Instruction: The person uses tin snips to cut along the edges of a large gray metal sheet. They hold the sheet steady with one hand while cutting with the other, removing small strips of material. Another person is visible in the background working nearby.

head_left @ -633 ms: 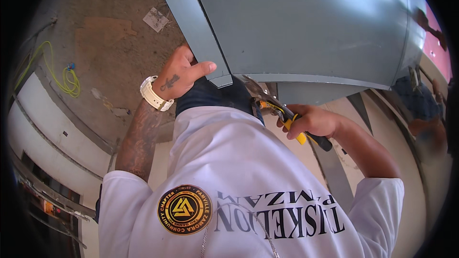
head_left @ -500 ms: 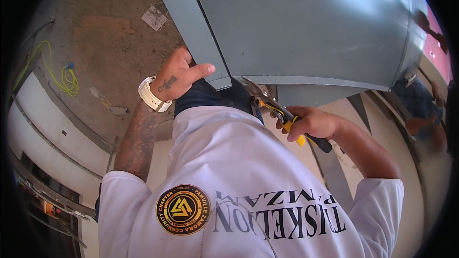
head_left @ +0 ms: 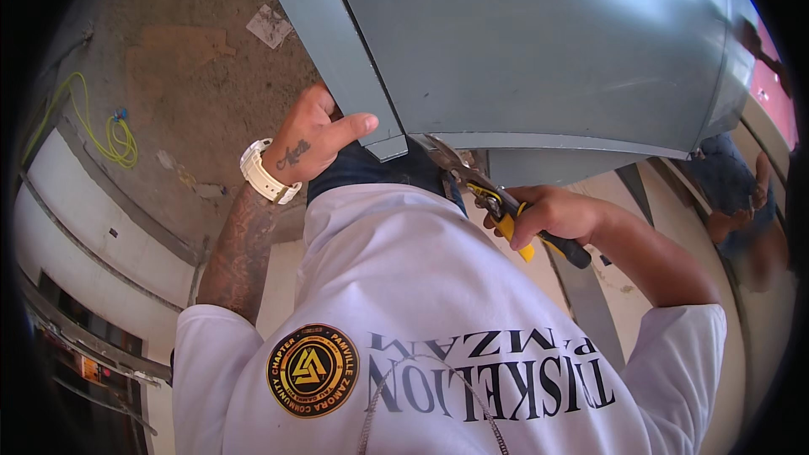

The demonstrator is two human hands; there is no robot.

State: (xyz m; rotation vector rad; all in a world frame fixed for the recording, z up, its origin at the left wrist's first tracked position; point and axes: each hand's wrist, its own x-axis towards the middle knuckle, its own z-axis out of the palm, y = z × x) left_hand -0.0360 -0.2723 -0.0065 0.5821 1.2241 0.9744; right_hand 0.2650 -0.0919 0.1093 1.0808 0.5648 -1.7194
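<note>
A wide blue-grey metal sheet (head_left: 539,50) stretches away in front of me, with a folded strip (head_left: 350,42) along its left side and a narrow bent lip at its near edge. My left hand (head_left: 320,135) grips the strip's near end, thumb on top and the other fingers hidden beneath. In my right hand (head_left: 543,219) are tin snips (head_left: 476,181) with yellow and black handles. Their jaws meet the near lip just right of the strip's corner; how far they are apart is hard to make out.
Over the dirty concrete floor (head_left: 185,50) at the left lie a piece of paper (head_left: 270,27) and a yellow-green cable (head_left: 126,147). Another person (head_left: 733,194), blurred, is at the far right beside the sheet. Metal strips (head_left: 590,303) lie below on the right.
The tin snips and my right hand have shifted slightly to the right and nearer. My left hand keeps its grip. The other person's arm at the right has moved.
</note>
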